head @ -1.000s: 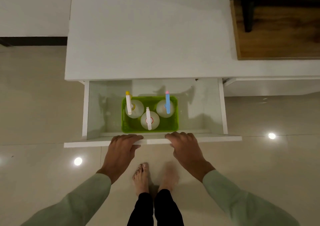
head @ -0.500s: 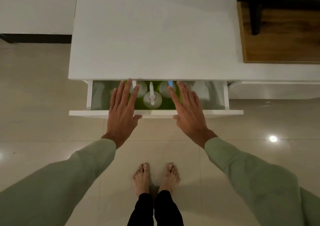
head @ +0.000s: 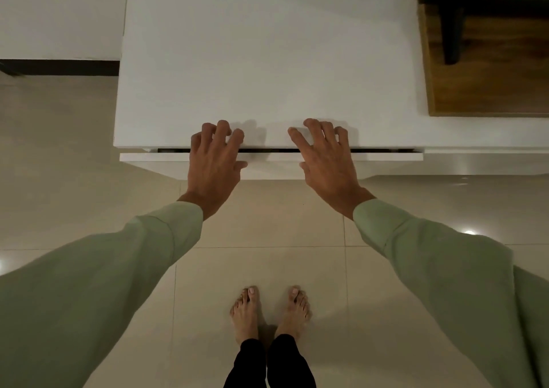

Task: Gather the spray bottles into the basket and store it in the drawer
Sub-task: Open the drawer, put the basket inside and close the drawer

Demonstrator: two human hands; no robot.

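Note:
The white drawer (head: 386,156) stands almost flush with the white cabinet (head: 267,61); only a thin dark slit shows above its front. The green basket and the spray bottles are hidden inside it. My left hand (head: 214,159) lies over the drawer's front edge left of centre, its fingers curled onto the cabinet top. My right hand (head: 323,156) rests the same way right of centre, fingers spread. Neither hand holds anything.
A wooden surface with a black furniture leg (head: 451,31) sits at the upper right behind the cabinet. A lower white unit (head: 475,162) adjoins the drawer on the right. Glossy beige floor tiles (head: 89,180) and my bare feet (head: 267,307) lie below.
The drawer has slid inward from wide open to nearly shut, taking the basket and bottles out of sight. Both hands followed its front edge toward the cabinet.

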